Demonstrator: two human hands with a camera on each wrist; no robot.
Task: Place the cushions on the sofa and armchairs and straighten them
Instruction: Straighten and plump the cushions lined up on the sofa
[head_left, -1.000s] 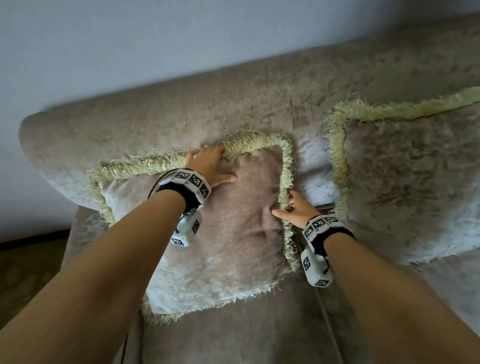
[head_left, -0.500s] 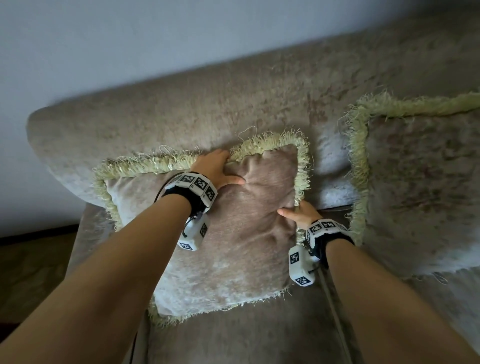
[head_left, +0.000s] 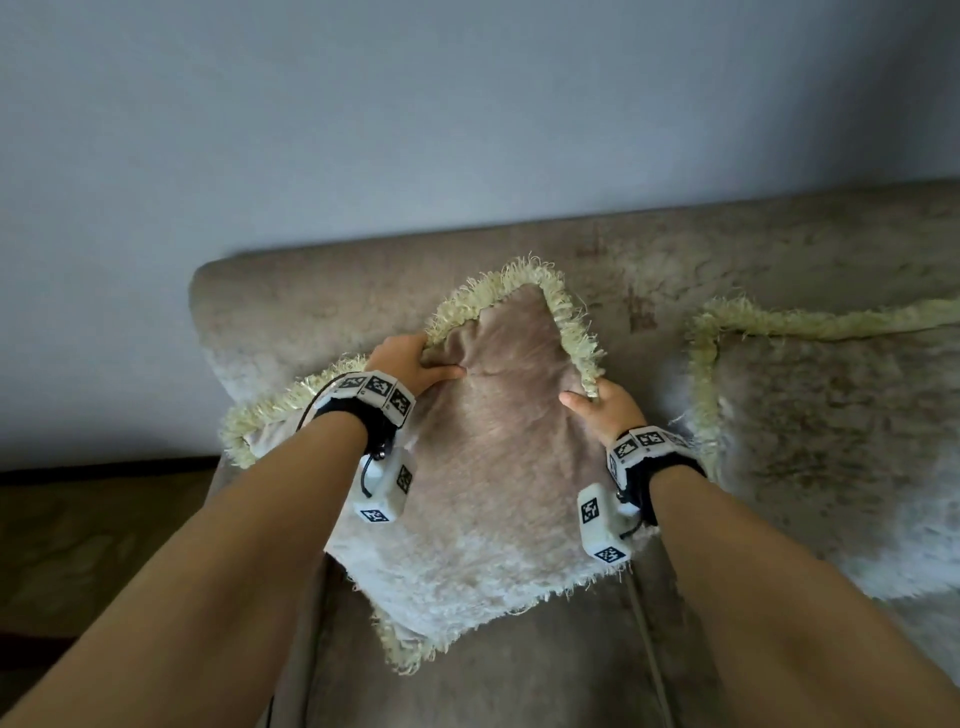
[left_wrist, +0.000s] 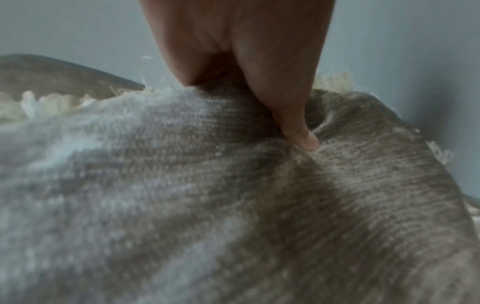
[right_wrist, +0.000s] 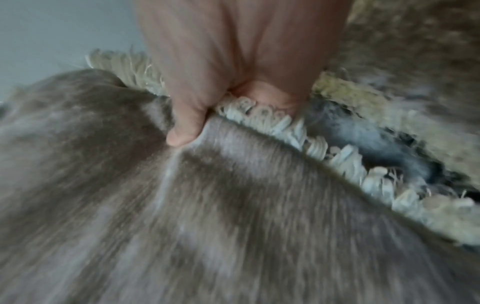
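Note:
A beige velvet cushion (head_left: 493, 483) with a pale yellow fringe leans against the sofa (head_left: 322, 291) backrest, turned so one corner points up. My left hand (head_left: 415, 364) grips its upper left edge, thumb pressed into the fabric (left_wrist: 301, 131). My right hand (head_left: 597, 402) grips the fringed right edge, thumb on the front face (right_wrist: 182, 133), fingers behind the fringe. The cushion (left_wrist: 233, 205) fills both wrist views. A second, larger fringed cushion (head_left: 831, 441) leans on the backrest to the right.
The sofa's left end (head_left: 208, 291) stands close to a plain grey wall (head_left: 415, 130). Dark wooden floor (head_left: 78, 545) shows at the lower left. The seat (head_left: 493, 686) runs below the cushion, with a seam between seat pads.
Both hands have closed on the cushion's edges and lifted and turned it, so its top right corner now points up. The view has tilted up towards the wall.

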